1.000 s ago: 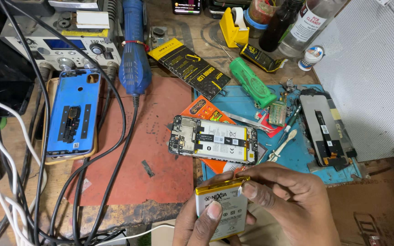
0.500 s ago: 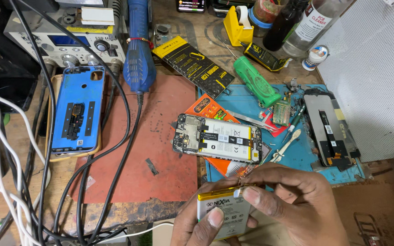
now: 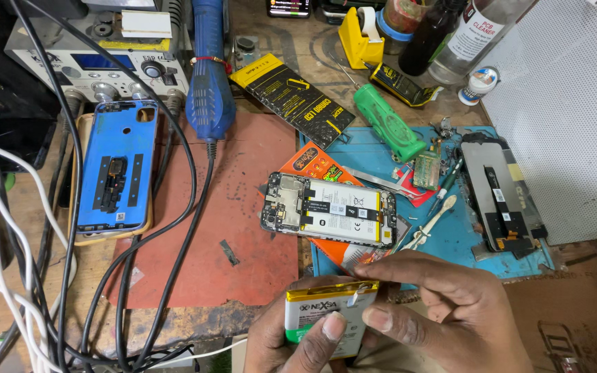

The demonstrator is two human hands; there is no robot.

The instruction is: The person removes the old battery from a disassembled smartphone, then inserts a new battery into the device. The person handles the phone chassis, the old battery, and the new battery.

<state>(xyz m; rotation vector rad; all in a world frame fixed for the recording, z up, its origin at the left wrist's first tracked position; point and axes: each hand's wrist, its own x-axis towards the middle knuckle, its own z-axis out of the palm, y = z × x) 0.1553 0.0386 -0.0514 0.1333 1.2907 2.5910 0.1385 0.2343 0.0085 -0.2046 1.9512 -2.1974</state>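
Observation:
My left hand (image 3: 291, 342) holds a flat white phone battery (image 3: 323, 314) with a yellow top edge and a green lower corner, thumb pressed on its face. My right hand (image 3: 450, 314) pinches the battery's top right edge with fingertips and thumb. Just beyond them an opened phone (image 3: 329, 211) lies face down with its own white battery showing, partly on an orange packet (image 3: 310, 162). A blue phone back cover (image 3: 117, 166) lies at the left.
A red mat (image 3: 243, 228) and a blue mat (image 3: 464, 242) cover the wooden bench. On them lie a screen panel (image 3: 502, 200), a green screwdriver (image 3: 385, 124), tweezers (image 3: 374, 178) and a black-and-yellow packet (image 3: 291, 97). A blue hot-air handle (image 3: 209, 69), a soldering station (image 3: 98, 65), bottles and many cables crowd the back and left.
Both hands have kept hold of the battery. The right fingers have shifted along its top edge, and the view has tilted slightly downward.

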